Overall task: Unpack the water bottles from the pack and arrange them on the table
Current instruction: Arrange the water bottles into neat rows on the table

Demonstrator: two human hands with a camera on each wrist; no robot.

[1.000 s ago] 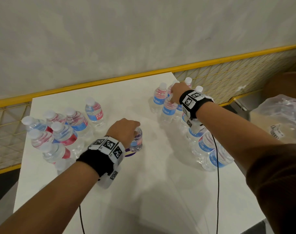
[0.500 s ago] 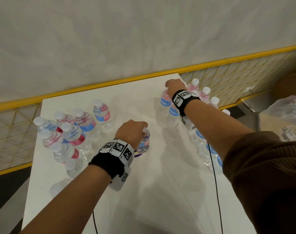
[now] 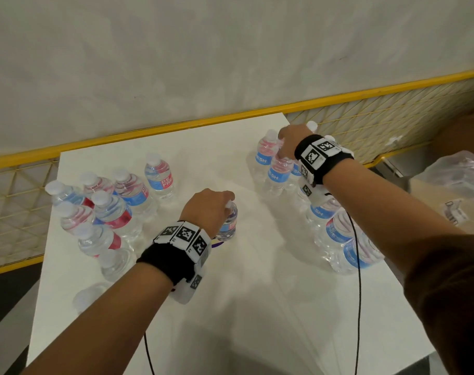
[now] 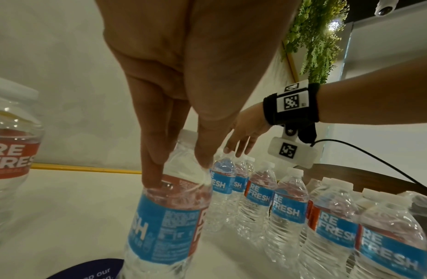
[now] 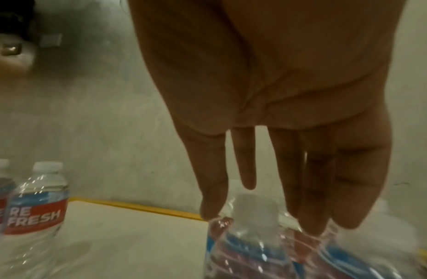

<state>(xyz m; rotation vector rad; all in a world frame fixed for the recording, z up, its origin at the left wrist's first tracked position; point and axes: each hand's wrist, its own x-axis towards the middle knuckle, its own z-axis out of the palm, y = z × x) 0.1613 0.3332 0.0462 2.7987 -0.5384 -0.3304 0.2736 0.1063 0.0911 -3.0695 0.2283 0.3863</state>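
Left hand [image 3: 207, 209] grips a bottle [image 3: 228, 223] by its top at mid-bench [image 3: 257, 307]. Right hand [image 3: 291, 140], fingers spread, reaches into the right-edge cluster [image 3: 273, 169]; crowded neighbours could topple if brushed.

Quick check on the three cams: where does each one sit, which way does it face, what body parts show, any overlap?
Head: above, looking down at the table; both forearms, left hand, right hand.
Left wrist: under the left palm, looking along the fingers gripping the center bottle; right hand in the background.
Right wrist: under the right palm, looking along straight fingers onto a far bottle.
Shared: head and left wrist both show the center bottle and the right hand.
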